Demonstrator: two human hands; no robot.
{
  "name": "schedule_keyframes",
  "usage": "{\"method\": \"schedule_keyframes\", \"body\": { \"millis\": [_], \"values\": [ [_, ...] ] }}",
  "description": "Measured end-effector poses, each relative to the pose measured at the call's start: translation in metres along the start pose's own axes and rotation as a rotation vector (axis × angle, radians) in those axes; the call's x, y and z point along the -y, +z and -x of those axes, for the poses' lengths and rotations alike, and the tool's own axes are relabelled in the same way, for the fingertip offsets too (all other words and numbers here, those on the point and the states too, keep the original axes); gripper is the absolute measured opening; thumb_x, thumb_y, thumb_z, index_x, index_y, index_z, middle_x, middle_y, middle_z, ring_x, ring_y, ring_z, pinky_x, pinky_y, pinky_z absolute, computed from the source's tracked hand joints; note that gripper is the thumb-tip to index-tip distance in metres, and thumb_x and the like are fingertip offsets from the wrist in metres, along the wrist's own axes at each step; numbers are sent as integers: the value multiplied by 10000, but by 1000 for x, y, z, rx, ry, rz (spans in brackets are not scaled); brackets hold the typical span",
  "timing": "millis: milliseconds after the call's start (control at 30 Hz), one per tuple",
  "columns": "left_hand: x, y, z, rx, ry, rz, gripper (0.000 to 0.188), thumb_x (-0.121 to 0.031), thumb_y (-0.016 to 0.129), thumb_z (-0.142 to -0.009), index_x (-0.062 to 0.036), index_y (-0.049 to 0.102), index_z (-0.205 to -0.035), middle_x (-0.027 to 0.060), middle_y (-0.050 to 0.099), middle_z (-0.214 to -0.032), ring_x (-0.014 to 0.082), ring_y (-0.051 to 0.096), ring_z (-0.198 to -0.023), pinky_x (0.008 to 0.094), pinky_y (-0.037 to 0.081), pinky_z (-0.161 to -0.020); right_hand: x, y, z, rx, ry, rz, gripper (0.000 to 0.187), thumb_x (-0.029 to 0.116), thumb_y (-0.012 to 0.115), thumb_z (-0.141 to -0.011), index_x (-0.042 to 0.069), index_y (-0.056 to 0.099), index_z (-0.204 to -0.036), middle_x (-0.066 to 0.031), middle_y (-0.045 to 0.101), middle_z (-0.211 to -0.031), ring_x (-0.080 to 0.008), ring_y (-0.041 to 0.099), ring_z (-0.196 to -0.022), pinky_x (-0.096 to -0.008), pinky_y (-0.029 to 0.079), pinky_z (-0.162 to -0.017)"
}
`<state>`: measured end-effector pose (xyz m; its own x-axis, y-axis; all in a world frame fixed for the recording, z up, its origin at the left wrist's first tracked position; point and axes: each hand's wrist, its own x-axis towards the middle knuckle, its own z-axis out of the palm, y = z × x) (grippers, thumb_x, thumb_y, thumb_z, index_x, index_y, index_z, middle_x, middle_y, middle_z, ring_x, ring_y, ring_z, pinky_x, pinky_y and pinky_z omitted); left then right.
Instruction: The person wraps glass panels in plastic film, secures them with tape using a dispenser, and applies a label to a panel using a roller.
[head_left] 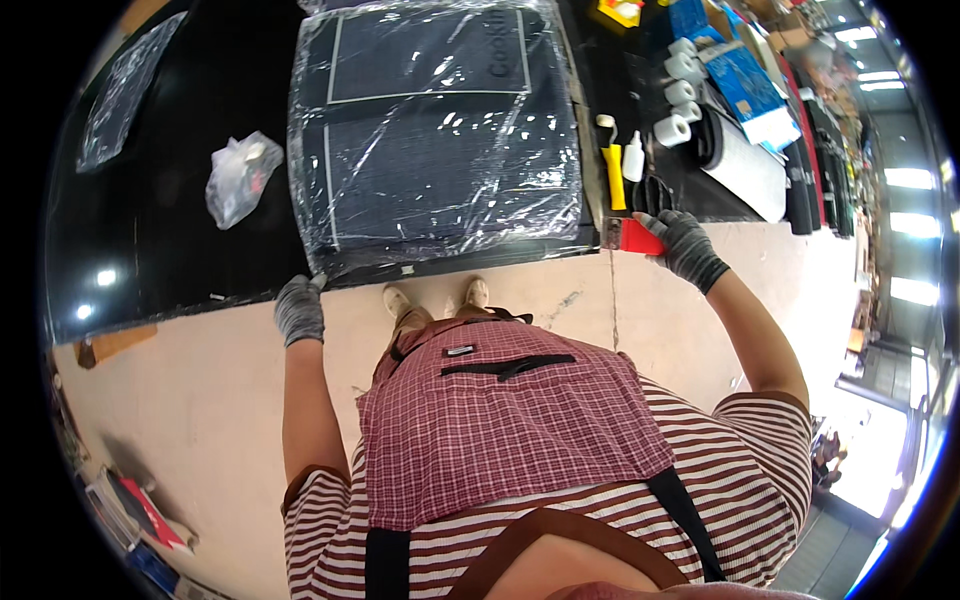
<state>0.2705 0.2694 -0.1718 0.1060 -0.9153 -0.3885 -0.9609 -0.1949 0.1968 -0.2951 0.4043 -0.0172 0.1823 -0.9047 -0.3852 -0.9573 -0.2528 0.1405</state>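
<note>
A dark mat with pale frame lines (pixel 450 150) lies on the black table under shiny clear plastic film (pixel 545 225). At the film's near left corner, my left hand (pixel 299 311), in a grey knit glove, has its fingers curled in; the thumb side pinches the film's edge there. Beyond the mat's near right corner, my right hand (pixel 690 250), gloved alike, is closed round a flat red scraper (pixel 640 237). Its short metal blade points left, toward the table's near edge. Part of the scraper is hidden by my fingers.
A crumpled clear plastic bag (pixel 241 180) lies left of the mat. To the right are a yellow-handled tool (pixel 614 175), a white bottle (pixel 633 157), black-handled scissors (pixel 654 193), several white rolls (pixel 673 130), a blue box (pixel 748 90) and a rolled grey mat (pixel 745 170).
</note>
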Motion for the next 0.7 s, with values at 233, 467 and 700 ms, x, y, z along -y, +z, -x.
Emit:
{"method": "schedule_keyframes", "body": {
  "millis": [233,467,700],
  "values": [
    [-9,-9,5,-52,20,27,392,-428,584,-800,-37,598,-768,224,588,-778,420,545,-747,479,418,-649,30,-19,-35,247,113,207,558,210,667,-707,134,497,-1232,-84,571,-823,-248,588,-744,-367,463,-650],
    [-9,-12,6,18,5,-14,416,-462,544,-823,-51,603,-808,201,617,-837,396,579,-821,479,447,-688,73,-13,-87,392,140,349,163,168,572,-795,158,712,-877,-71,680,-813,-259,646,-776,-422,454,-570],
    [-14,-12,11,-29,62,-12,417,-465,529,-831,-56,608,-817,197,621,-834,386,587,-823,481,455,-696,90,-18,-142,871,394,398,175,161,617,-770,108,710,-909,-104,670,-963,-284,650,-858,-461,513,-651]
  ]
}}
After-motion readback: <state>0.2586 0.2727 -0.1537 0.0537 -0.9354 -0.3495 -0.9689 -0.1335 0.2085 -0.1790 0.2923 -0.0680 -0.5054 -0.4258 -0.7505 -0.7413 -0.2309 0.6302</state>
